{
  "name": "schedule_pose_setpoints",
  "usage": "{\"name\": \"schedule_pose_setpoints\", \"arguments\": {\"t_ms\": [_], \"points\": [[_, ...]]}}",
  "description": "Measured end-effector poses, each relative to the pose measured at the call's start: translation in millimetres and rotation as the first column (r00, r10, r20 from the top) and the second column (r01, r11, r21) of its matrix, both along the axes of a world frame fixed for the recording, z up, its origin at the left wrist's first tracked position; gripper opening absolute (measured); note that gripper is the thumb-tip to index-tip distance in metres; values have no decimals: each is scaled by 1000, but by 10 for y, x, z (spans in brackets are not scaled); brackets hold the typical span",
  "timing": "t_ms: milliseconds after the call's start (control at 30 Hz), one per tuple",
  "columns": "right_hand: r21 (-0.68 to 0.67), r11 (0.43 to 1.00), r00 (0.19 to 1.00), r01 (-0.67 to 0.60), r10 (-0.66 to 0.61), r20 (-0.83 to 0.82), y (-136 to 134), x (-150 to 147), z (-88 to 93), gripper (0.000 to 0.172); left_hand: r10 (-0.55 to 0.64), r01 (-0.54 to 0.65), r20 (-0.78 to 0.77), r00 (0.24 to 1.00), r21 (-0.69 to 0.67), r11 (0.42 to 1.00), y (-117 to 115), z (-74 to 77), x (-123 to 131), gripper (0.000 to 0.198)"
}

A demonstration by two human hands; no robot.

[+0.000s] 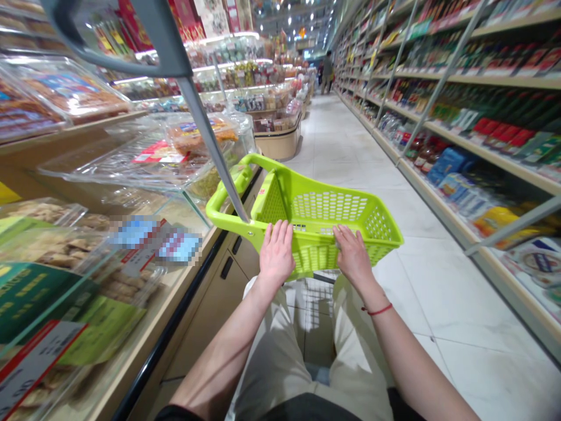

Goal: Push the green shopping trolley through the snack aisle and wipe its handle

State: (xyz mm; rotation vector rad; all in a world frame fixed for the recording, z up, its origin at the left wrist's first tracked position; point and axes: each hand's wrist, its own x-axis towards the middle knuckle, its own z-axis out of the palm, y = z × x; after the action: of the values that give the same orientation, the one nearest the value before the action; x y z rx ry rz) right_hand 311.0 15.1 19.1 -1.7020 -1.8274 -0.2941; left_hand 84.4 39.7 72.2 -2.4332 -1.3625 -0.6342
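My left hand (276, 254) and right hand (353, 254) lie open on the near rim of a lime-green plastic shopping basket (372, 231) — palms down, fingers spread, nothing clutched. The basket sits at my thighs above the tiled aisle floor (438, 304), no goods inside, a grey pull handle (205, 131) rising from it. Glass-topped snack bins (144, 169) line my left, stocked shelves (482, 88) my right — a lone shopper (326, 71) stands far down the aisle.

Head-worn view looking down over the basket (280, 190)
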Motion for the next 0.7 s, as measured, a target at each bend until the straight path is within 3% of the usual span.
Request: {"name": "schedule_pose_setpoints", "arguments": {"t_ms": [100, 200, 400, 500, 700], "points": [[-23, 998, 998, 62, -62, -10, -15, 48, -7, 65, 9, -9, -1, 1000, -4, 1000, -2, -8, 10, 70], [-41, 997, 998, 58, -60, -29, 25, -88, 47, 65, 13, -13, 4, 1000, 0, 1000, -10, -5, 19, 70], [-19, 987, 986, -162, 161, -29, 104, -415, 162, 75, 9, -9, -3, 1000, 14, 1000, -20, 11, 5, 69], [-32, 987, 988, -155, 155, 7, 68, -328, 136, 74, 7, -6, -5, 1000, 11, 1000, -18, 10, -5, 68], [-37, 999, 1000, -7, 8, 27, -22, 77, -30, 71, 12, -12, 1, 1000, -12, 1000, -19, 21, -1, 69]]}}
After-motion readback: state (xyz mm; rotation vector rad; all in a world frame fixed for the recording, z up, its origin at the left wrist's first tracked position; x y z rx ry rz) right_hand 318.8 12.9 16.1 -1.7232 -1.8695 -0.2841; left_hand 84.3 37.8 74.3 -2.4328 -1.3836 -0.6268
